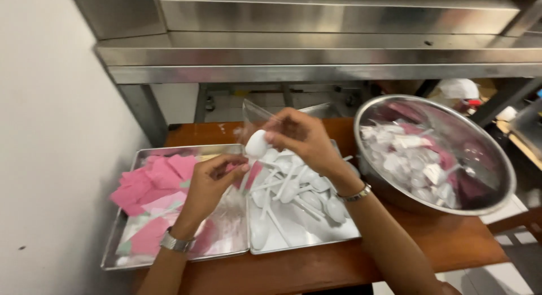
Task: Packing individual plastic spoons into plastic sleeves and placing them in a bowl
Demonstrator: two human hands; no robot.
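I take the left steel tray (121, 238) as my landmark. It lies at the left of the wooden table (451, 244) and holds pink paper napkins (149, 185) under clear film.

Above the tray's right half, my left hand (209, 185) is curled, its fingertips pressed together on something small; I cannot tell exactly what. A watch (176, 242) sits on that wrist.

Up and right of the tray, my right hand (302, 138) pinches a white plastic spoon (257, 143) at the bowl end, beside a clear plastic sleeve (257, 117) held in the air. I judge the spoon light, stiff and smooth, likely to slip or snap if bent; grip it across the bowl or low on the handle. The sleeve looks thin and limp, so hold it at its open edge.

Touching the tray's right edge is a second tray (316, 238) heaped with loose spoons (299, 193), which lie crossed and would snag each other.

Farther right, a large steel bowl (497, 159) holds wrapped packets (406, 159); its rim crowds my right forearm.
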